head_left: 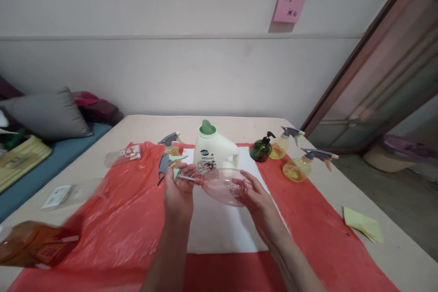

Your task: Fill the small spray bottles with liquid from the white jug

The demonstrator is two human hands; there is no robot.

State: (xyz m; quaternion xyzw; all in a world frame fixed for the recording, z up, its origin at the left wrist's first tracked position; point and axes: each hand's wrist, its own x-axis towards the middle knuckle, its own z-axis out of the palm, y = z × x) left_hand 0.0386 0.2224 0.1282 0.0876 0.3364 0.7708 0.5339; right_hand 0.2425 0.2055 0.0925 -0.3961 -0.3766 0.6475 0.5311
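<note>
My left hand [180,191] is closed around a grey and pale green spray trigger head [164,167]. From the head a thin dip tube [187,178] reaches right, to the neck of a clear pinkish bottle [221,186]. The bottle lies sideways in the air, its neck pointing left, and my right hand [255,194] grips its base end. How far the tube goes into the neck is hard to make out. Just behind the bottle stands a cream jug [214,148] with a green piece [206,127] in its mouth.
Beneath lie a white cloth [222,232] and a red plastic sheet [130,210]. Spray bottles [297,169] and a dark green pump bottle [262,149] stand to the right. An amber-filled bottle [34,242] lies front left. Yellow paper [363,223] rests near the right edge.
</note>
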